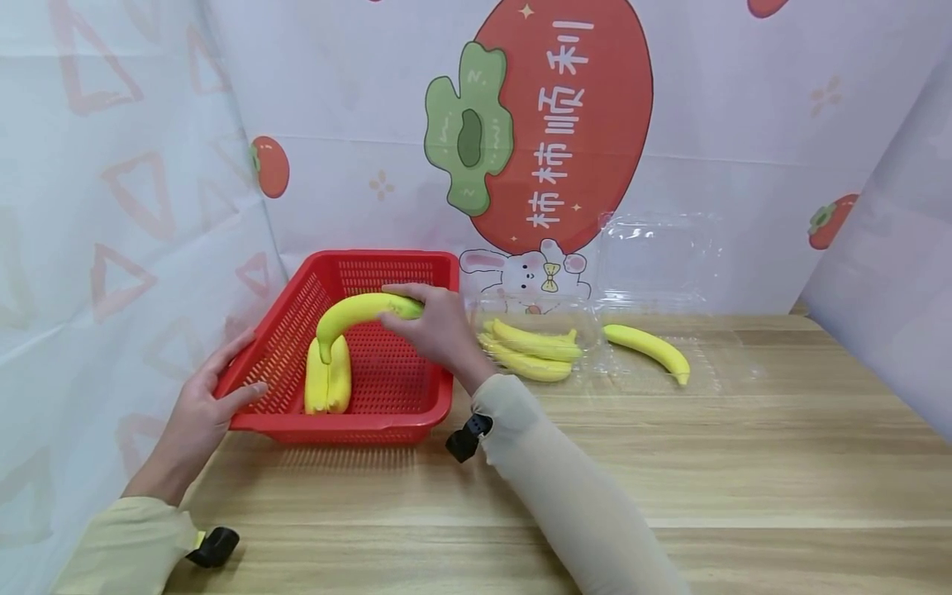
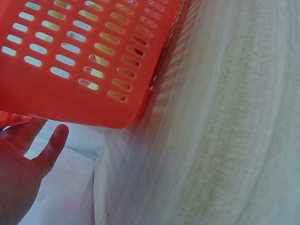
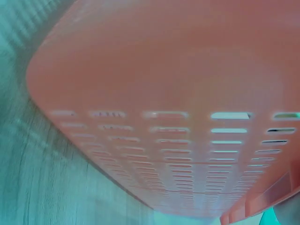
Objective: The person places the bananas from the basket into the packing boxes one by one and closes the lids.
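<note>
A yellow banana (image 1: 354, 314) hangs tilted over the red plastic basket (image 1: 388, 421), its stem end pointing down. My right hand (image 1: 439, 326) pinches its far end between thumb and fingers. Under it, two bananas (image 1: 328, 384) lie side by side on the basket floor. At the basket's left rim, my left hand (image 1: 211, 397) holds on, with the thumb over the edge; the left wrist view shows the hand (image 2: 23, 164) beside the slotted wall (image 2: 70, 89). The right wrist view is filled by the basket's outer side (image 3: 154, 79), and hides the right fingers.
Right of the basket, a clear plastic container (image 1: 595, 314) holds several bananas (image 1: 531, 351). Another banana (image 1: 649, 347) lies in an open clear clamshell (image 1: 714, 364) with its lid (image 1: 662, 256) raised. A printed cloth (image 1: 335, 190) hangs behind the wooden table (image 1: 729, 496).
</note>
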`<state>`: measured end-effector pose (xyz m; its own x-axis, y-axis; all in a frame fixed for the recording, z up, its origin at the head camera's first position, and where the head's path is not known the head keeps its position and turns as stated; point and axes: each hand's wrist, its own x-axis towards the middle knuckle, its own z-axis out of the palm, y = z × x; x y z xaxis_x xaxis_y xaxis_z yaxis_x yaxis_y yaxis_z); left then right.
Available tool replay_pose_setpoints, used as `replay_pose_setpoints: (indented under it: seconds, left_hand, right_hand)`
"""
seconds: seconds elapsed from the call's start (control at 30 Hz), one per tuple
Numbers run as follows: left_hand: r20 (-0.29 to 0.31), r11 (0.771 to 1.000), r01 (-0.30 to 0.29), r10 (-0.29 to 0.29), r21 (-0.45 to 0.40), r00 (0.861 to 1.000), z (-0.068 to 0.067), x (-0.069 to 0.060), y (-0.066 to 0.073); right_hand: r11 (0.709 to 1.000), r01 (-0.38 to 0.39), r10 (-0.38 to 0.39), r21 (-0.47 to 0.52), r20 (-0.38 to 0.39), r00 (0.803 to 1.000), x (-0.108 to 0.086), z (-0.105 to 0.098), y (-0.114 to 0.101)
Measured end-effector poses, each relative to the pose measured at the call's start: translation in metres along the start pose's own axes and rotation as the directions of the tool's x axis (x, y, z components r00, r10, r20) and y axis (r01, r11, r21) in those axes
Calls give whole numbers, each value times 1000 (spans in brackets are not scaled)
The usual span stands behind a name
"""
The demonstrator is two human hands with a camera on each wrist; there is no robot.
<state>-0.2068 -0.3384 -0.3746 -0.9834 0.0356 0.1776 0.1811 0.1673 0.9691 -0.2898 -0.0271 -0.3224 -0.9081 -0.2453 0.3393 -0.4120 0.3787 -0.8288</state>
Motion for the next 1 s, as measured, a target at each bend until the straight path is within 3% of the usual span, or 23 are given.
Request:
replay_pose_setpoints:
  seconds: [0.17, 0.5, 0.77, 1.0]
  left_hand:
    - [1, 1000, 15, -15, -16, 1000, 4, 0, -1]
    - [-9, 997, 40, -40, 63, 999, 6, 2, 2]
    - [-5, 999, -5, 5, -32, 1000, 5, 3, -2]
    - [-10, 999, -47, 47, -4, 999, 0, -1, -6]
  right_hand:
    - [997, 49, -48, -58, 13, 999, -6, -2, 2]
    - [983, 152, -155, -101, -14, 988, -16, -7, 8]
    - [988, 116, -124, -104, -78, 989, -27, -9, 17]
    - [988, 123, -134, -98, -112, 985, -26, -6, 17]
